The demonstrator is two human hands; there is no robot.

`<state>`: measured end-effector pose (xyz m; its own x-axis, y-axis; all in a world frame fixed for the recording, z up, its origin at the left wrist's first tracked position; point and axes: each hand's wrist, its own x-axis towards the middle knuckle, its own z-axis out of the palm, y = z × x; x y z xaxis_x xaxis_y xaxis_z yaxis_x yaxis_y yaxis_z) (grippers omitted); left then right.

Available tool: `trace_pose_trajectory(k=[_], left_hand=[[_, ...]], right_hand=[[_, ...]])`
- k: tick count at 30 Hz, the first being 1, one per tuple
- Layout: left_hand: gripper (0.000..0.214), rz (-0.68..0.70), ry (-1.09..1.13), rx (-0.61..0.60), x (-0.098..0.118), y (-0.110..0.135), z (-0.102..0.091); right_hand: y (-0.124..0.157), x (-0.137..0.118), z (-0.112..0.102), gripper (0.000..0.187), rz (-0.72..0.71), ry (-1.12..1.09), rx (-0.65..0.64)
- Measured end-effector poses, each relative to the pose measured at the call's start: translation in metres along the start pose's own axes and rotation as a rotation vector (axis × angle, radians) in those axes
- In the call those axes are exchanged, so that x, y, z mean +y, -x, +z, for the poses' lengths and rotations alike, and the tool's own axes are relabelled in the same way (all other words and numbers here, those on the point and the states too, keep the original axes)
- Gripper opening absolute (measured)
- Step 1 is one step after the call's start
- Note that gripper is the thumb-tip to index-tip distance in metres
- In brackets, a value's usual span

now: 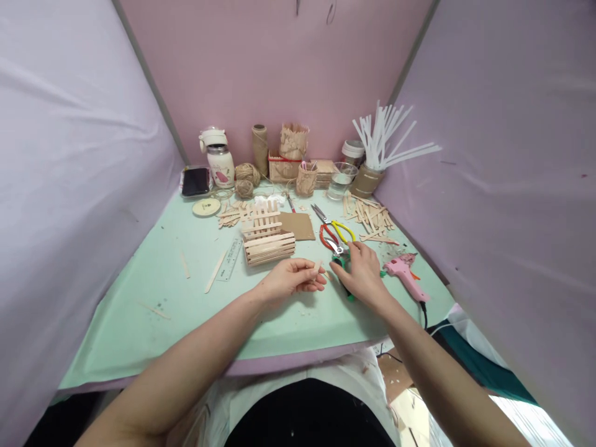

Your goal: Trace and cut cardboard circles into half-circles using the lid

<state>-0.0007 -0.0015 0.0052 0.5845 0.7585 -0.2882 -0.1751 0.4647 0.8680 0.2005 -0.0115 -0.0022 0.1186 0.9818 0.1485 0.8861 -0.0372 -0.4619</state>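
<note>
The left hand (pixel 294 277) pinches a pale wooden piece (pixel 318 266) between thumb and forefinger, its remaining fingers curled loosely below; such a tip grip likely suits something this small, since it leaves most of the piece free. The right hand (pixel 362 270) lies palm down just beside those fingers, over the green-handled shears (pixel 338 249), whose blades point away from the body and toward the left. Whether the right fingers wrap the handles or merely rest on them cannot be told, because the hand covers much of the tool. Beyond the right fingertips, the scissors (pixel 320 214) with red and yellow handles lie with their grips toward the person, which probably makes them easy to pick up. To the right of the same hand, the pink glue gun (pixel 404 273) rests on the tabletop (pixel 279 329), perhaps kept aside so its nozzle, turned away from the wrist, stays clear of the skin. Ahead and left of the left fingers stands the slatted stick structure (pixel 269 248), near yet apart from them, seemingly leaving room to handle small parts. The clear ruler (pixel 230 261) lies farther left, beyond the structure as seen from the fingers.
</note>
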Motion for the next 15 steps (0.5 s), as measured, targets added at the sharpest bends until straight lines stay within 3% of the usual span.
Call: trace_pose_trajectory(k=[2,4,6,11,15], left_hand=[[0.046,-0.008,0.045,0.007,0.0,0.001,0.002],[0.044,-0.012,0.068,-0.009,0.0,0.002,0.005],[0.044,-0.028,0.066,-0.034,-0.002,0.002,0.006],[0.049,-0.05,0.017,-0.04,-0.006,0.001,0.004],[0.042,-0.019,-0.275,0.023,0.0,0.02,0.002]], right_hand=[[0.005,-0.006,-0.008,0.051,-0.084,-0.283,-0.058],[0.012,-0.015,-0.016,0.041,-0.135,-0.612,-0.229],[0.017,-0.024,-0.018,0.032,-0.146,-0.793,-0.345],[0.021,-0.035,-0.007,0.02,-0.113,-0.868,-0.277],[0.018,-0.031,-0.003,0.023,0.0,-0.859,-0.228]])
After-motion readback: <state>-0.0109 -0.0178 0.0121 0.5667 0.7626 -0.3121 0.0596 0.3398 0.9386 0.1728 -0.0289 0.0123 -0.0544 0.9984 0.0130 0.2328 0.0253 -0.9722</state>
